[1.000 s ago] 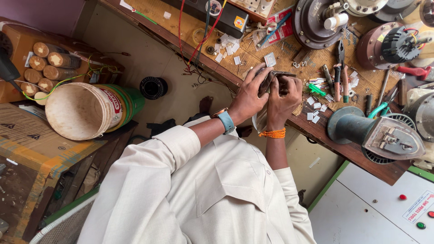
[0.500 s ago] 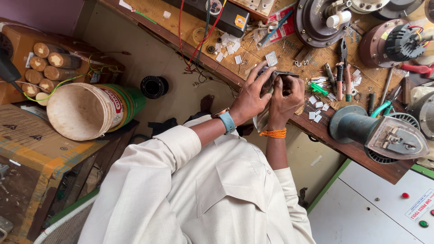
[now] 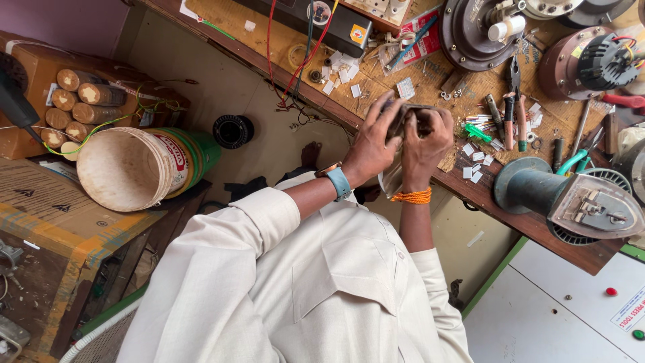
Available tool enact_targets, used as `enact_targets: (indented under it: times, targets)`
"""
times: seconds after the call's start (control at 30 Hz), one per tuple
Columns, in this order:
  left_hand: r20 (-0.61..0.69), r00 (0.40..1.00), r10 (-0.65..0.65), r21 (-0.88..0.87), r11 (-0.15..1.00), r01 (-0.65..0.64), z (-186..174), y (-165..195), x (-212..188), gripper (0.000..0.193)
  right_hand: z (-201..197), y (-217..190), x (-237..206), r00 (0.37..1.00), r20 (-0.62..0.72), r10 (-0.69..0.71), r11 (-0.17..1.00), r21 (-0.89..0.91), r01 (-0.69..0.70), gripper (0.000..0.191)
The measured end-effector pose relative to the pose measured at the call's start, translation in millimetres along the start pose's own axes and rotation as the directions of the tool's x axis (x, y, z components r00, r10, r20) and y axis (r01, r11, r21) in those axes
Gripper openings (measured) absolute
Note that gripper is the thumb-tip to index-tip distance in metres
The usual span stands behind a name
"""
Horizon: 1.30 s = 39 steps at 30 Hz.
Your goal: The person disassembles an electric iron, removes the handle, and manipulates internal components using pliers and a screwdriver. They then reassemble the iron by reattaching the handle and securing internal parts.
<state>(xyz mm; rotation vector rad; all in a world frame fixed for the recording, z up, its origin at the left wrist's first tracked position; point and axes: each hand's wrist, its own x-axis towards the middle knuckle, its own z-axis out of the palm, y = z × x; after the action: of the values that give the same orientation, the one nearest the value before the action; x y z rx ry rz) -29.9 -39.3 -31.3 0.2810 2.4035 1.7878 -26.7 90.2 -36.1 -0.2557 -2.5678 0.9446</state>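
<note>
Both sets of fingers clench around a small dark part (image 3: pixel 406 119), held between the left hand (image 3: pixel 371 144) and right hand (image 3: pixel 424 144) just above the wooden workbench (image 3: pixel 470 191) edge. Pliers (image 3: pixel 516 101) lie nearby. Well apart, a pale bucket (image 3: pixel 134 168) lies tipped, apparently empty; beside it a cardboard box (image 3: pixel 40 74) holds brown cylinders (image 3: pixel 77 101).

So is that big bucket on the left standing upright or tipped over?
Tipped over. The bucket lies on its side, its round mouth facing the camera and showing a bare inside.

cream long-sleeved shirt with a chest pocket; blue-strapped watch on left wrist (image 3: pixel 338 180), orange thread band on right wrist (image 3: pixel 412 196).
</note>
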Motion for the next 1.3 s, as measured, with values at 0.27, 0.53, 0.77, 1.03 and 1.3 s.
enact_targets:
  times: [0.27,0.53,0.77,1.03,1.3]
  targets:
    - [0.014,1.000,0.025,-0.010,1.000,-0.025,-2,0,-1,0.077,10,9,-4,0.997,-0.047,0.057,0.998,0.043,-0.055,0.004]
    - [0.007,1.000,-0.008,-0.013,1.000,0.008,-7,1,-1,0.078,5,6,-7,0.999,0.043,0.027,0.991,0.131,-0.033,0.014]
    - [0.021,0.998,0.059,-0.014,0.998,-0.059,-6,6,-4,0.076,10,2,-13,0.986,-0.123,0.115,0.991,0.077,-0.106,0.010]
    - [0.011,1.000,-0.003,-0.022,1.000,0.003,-12,10,-7,0.076,1,-8,-15,0.999,-0.032,0.002,0.997,0.076,0.001,0.016]
    - [0.031,0.999,0.043,-0.002,0.999,-0.043,-7,9,-13,0.076,11,1,-21,0.983,-0.125,0.131,0.991,-0.003,-0.133,0.015]
